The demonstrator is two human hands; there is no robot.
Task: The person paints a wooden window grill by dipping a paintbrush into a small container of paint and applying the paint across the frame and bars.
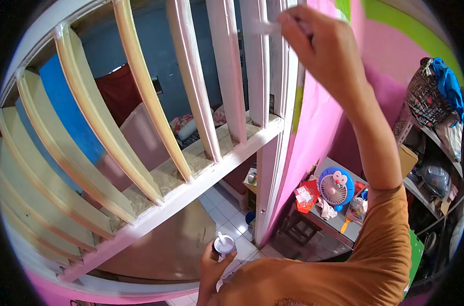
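Observation:
My left hand, low in the middle, is wrapped round a small cup of white paint with a white stick-like piece standing in it. My right hand is raised at the top, closed on what looks like a paintbrush; its whitish tip is blurred by motion. That tip is close to a white slat near the right end of the slatted opening; whether it touches cannot be seen. Slats on the right are white, while a cream-yellow slat and others to the left keep a different colour.
A white ledge runs under the slats, above a brown door panel. To the right stand a pink wall, a table with a blue fan, and a shelf with bags. White floor tiles show below.

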